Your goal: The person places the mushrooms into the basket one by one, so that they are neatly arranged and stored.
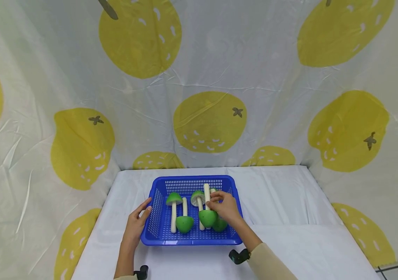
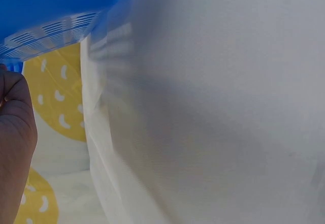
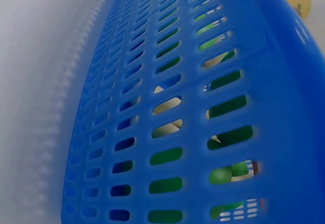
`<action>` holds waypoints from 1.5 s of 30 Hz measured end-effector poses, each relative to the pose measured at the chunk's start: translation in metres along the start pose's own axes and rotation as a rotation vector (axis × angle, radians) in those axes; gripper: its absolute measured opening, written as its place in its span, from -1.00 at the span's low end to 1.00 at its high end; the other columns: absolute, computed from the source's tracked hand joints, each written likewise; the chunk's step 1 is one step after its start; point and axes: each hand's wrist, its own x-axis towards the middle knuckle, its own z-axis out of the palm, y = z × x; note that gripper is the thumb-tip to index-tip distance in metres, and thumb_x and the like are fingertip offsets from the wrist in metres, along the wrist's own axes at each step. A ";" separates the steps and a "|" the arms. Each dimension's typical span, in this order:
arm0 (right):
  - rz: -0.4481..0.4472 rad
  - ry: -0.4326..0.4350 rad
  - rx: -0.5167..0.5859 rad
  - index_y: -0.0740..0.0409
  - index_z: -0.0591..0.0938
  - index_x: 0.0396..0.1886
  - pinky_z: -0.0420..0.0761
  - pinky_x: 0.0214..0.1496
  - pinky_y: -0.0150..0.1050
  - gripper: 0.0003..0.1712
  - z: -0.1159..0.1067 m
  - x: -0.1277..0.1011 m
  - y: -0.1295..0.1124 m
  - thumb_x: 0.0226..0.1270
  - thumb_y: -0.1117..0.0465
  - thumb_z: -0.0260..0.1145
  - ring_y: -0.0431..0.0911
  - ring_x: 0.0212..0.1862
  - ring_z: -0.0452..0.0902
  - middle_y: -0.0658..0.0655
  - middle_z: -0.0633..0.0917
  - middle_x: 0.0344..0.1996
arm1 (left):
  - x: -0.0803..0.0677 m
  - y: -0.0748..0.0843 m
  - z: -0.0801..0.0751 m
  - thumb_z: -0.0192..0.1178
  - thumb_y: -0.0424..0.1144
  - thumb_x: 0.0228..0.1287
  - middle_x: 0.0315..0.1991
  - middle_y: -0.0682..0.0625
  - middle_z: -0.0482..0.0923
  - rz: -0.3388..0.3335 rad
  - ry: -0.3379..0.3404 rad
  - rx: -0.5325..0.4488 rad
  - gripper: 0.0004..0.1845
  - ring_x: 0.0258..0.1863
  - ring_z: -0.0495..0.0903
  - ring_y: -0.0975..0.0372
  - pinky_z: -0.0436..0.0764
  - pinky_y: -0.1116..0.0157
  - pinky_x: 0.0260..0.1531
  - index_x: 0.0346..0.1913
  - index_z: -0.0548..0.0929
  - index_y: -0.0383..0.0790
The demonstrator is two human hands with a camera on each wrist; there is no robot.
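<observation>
My left hand (image 1: 136, 222) holds the left rim of a blue plastic basket (image 1: 191, 242), thumb and forefinger at its edge. In the left wrist view, part of that hand (image 2: 15, 112) shows below the basket's slotted side. Over the basket's right half, my right hand (image 1: 226, 208) pinches the pale stem of a green-capped toy mushroom (image 1: 207, 218), its cap toward me. Another mushroom (image 1: 220, 224) lies right beside it, partly hidden by the fingers. To the left lie more mushrooms, one cap-up (image 1: 174, 199) and one cap toward me (image 1: 184, 224).
The basket stands on a white cloth-covered table (image 1: 272, 194). A pale curtain with yellow fruit prints (image 1: 210, 121) surrounds the back and sides. In the right wrist view, the basket's slotted wall (image 3: 167, 107) fills most of the picture, with green and white showing through.
</observation>
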 end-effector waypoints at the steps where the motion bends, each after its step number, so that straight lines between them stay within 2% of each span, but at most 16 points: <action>1: 0.002 -0.003 0.001 0.17 0.72 0.00 0.70 -0.36 -0.27 -0.64 0.001 0.000 -0.001 0.21 0.18 0.53 -0.16 -0.33 0.70 0.10 0.78 -0.26 | 0.000 0.000 0.000 0.16 0.08 0.52 0.31 -0.19 0.44 -0.001 0.000 0.000 -0.47 0.48 0.26 -0.06 0.07 -0.25 0.52 0.47 0.50 0.11; 6: -0.002 -0.022 0.019 0.25 0.70 0.00 0.71 -0.36 -0.26 -0.63 0.004 -0.002 -0.005 0.22 0.23 0.53 -0.14 -0.37 0.70 0.15 0.78 -0.27 | -0.002 0.004 0.000 0.14 0.06 0.55 0.33 -0.19 0.42 -0.019 -0.002 0.005 -0.47 0.47 0.28 -0.05 0.16 -0.22 0.50 0.49 0.47 0.10; 12: -0.004 -0.067 0.026 0.29 0.67 0.01 0.74 -0.37 -0.25 -0.62 0.012 -0.001 -0.002 0.23 0.26 0.52 -0.14 -0.40 0.71 0.17 0.77 -0.28 | -0.004 0.012 0.002 0.12 -0.08 0.59 0.30 -0.24 0.42 -0.040 -0.004 0.002 -0.49 0.41 0.32 -0.08 0.24 -0.17 0.45 0.51 0.44 -0.02; 19: 0.015 -0.086 -0.015 0.28 0.67 -0.01 0.75 -0.37 -0.23 -0.62 0.018 0.001 0.006 0.22 0.26 0.53 -0.12 -0.43 0.74 0.14 0.77 -0.32 | -0.001 0.002 0.001 0.16 0.08 0.53 0.33 -0.20 0.43 -0.014 0.004 0.000 -0.46 0.49 0.25 -0.08 0.02 -0.28 0.53 0.49 0.48 0.10; 24: 0.027 -0.085 -0.045 0.29 0.66 -0.01 0.73 -0.36 -0.25 -0.60 0.020 0.000 0.006 0.20 0.23 0.54 -0.14 -0.40 0.72 0.15 0.78 -0.28 | 0.001 -0.004 0.001 0.17 0.17 0.48 0.29 -0.17 0.44 -0.005 0.016 0.012 -0.44 0.39 0.35 -0.03 0.26 -0.19 0.44 0.46 0.51 0.15; 30: 0.036 -0.085 -0.075 0.32 0.66 0.02 0.71 -0.36 -0.25 -0.58 0.021 0.000 0.005 0.22 0.22 0.53 -0.14 -0.39 0.73 0.16 0.81 -0.28 | 0.001 -0.004 0.001 0.17 0.15 0.50 0.30 -0.17 0.44 -0.001 0.014 0.003 -0.44 0.43 0.32 -0.04 0.18 -0.21 0.49 0.47 0.50 0.12; 35: 0.057 -0.086 -0.045 0.37 0.65 0.04 0.72 -0.36 -0.22 -0.57 0.020 -0.002 0.003 0.24 0.26 0.52 -0.10 -0.40 0.75 0.19 0.82 -0.31 | 0.001 -0.002 0.001 0.15 0.11 0.53 0.31 -0.16 0.43 -0.011 0.008 0.010 -0.45 0.37 0.37 -0.02 0.32 -0.12 0.39 0.49 0.46 0.14; 41: 0.066 -0.066 0.005 0.40 0.65 0.05 0.76 -0.34 -0.24 -0.60 0.017 -0.005 0.003 0.27 0.29 0.49 -0.09 -0.37 0.77 0.21 0.82 -0.27 | 0.001 -0.003 0.001 0.16 0.16 0.50 0.32 -0.17 0.43 -0.017 0.008 0.012 -0.44 0.42 0.33 -0.05 0.26 -0.19 0.46 0.47 0.49 0.15; 43: 0.051 -0.054 0.023 0.42 0.65 0.06 0.76 -0.33 -0.23 -0.59 0.014 -0.006 0.002 0.27 0.31 0.48 -0.06 -0.35 0.77 0.22 0.82 -0.28 | 0.001 -0.003 0.001 0.16 0.19 0.48 0.31 -0.15 0.44 -0.018 0.011 0.023 -0.44 0.40 0.36 -0.04 0.33 -0.16 0.42 0.46 0.50 0.18; 45: 0.032 -0.043 0.047 0.42 0.66 0.06 0.77 -0.32 -0.21 -0.61 0.010 -0.007 0.002 0.27 0.33 0.47 -0.04 -0.34 0.79 0.21 0.81 -0.28 | 0.001 -0.002 0.001 0.16 0.21 0.47 0.29 -0.14 0.45 -0.016 0.014 0.031 -0.44 0.35 0.41 -0.02 0.45 -0.04 0.32 0.45 0.51 0.20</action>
